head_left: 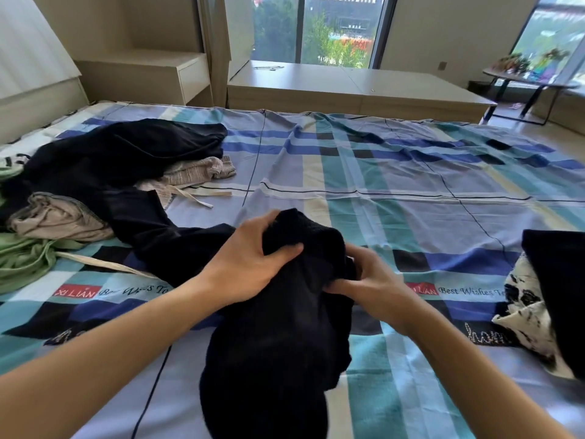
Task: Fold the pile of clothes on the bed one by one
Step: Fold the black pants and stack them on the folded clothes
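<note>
Head view. Both hands are clamped on one soft black knit garment (278, 327), held above the plaid blue-and-teal bedsheet (411, 185). Left hand (253, 264) grips a bunched fold from the left; right hand (370, 280) pinches the cloth's right edge, fingers curled shut on it. The garment's long axis runs from the hands down toward the person, its lower end hanging out of frame. The heaped pile of unfolded dark, beige and green clothes (95, 185) lies well to the left, nearer the left hand. A black and cream-patterned stack (544, 296) sits at right. Judgement: spreading flat ahead comes next.
</note>
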The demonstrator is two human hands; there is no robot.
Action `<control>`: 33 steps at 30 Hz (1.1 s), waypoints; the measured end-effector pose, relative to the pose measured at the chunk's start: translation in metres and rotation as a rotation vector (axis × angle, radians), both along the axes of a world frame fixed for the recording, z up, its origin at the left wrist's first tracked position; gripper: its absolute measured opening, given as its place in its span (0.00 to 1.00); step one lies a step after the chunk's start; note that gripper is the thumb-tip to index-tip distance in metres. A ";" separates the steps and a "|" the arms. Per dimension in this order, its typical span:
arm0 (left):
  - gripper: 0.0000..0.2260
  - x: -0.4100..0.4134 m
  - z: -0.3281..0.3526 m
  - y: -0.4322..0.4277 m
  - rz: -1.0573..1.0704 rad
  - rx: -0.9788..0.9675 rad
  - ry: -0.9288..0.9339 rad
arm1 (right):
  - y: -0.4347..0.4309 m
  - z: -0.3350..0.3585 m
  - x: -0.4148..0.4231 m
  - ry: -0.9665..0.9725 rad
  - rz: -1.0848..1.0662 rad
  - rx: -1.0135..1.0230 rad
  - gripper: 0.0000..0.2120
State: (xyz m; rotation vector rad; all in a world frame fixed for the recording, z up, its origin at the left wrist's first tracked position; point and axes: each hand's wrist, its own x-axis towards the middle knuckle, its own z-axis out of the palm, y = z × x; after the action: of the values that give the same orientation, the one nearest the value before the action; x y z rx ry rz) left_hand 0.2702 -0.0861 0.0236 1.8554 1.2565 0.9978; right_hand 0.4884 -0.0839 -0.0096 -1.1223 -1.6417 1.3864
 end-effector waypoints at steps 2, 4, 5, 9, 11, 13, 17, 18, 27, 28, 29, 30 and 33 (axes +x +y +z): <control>0.14 -0.003 -0.005 0.004 0.144 0.147 0.326 | -0.001 -0.006 -0.006 0.025 -0.161 -0.051 0.12; 0.16 -0.009 -0.004 0.003 0.081 -0.011 0.372 | 0.005 -0.012 -0.008 0.142 -0.363 -0.165 0.10; 0.17 -0.012 -0.004 0.001 -0.013 -0.156 0.367 | 0.008 -0.014 -0.008 0.209 -0.460 -0.219 0.09; 0.46 -0.022 -0.014 -0.005 -0.309 -0.336 0.626 | 0.013 -0.015 -0.003 0.391 -0.705 -0.369 0.09; 0.59 -0.023 -0.027 -0.006 -0.366 -0.303 0.675 | 0.013 -0.017 -0.003 0.425 -0.728 -0.404 0.09; 0.63 -0.017 -0.044 -0.005 -0.312 -0.206 0.685 | 0.013 -0.019 -0.005 0.368 -0.697 -0.386 0.08; 0.26 -0.003 -0.059 -0.002 -0.105 -0.113 0.449 | 0.010 -0.016 -0.007 0.060 -0.529 -0.296 0.12; 0.14 -0.003 -0.056 0.000 -0.049 -0.082 0.370 | 0.009 -0.014 -0.006 0.036 -0.496 -0.293 0.14; 0.06 -0.014 -0.018 0.024 0.592 -0.076 -0.151 | -0.018 0.021 -0.012 0.151 0.114 -0.315 0.25; 0.06 -0.015 -0.017 0.025 0.614 -0.073 -0.111 | -0.021 0.022 -0.015 0.138 0.161 -0.302 0.26; 0.07 -0.015 -0.017 0.025 0.610 -0.084 -0.041 | -0.022 0.020 -0.018 0.123 0.173 -0.271 0.26; 0.09 -0.014 -0.017 0.024 0.573 -0.111 0.042 | -0.022 0.017 -0.019 0.114 0.150 -0.225 0.25; 0.15 -0.007 -0.009 0.021 0.358 -0.235 0.043 | -0.013 0.009 -0.018 0.227 -0.160 -0.151 0.18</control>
State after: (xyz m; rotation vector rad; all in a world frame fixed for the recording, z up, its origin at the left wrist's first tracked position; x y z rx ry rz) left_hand 0.2630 -0.0653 0.0143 1.5104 1.6951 0.9461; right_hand 0.4703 -0.0973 -0.0003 -1.1099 -1.2776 1.4921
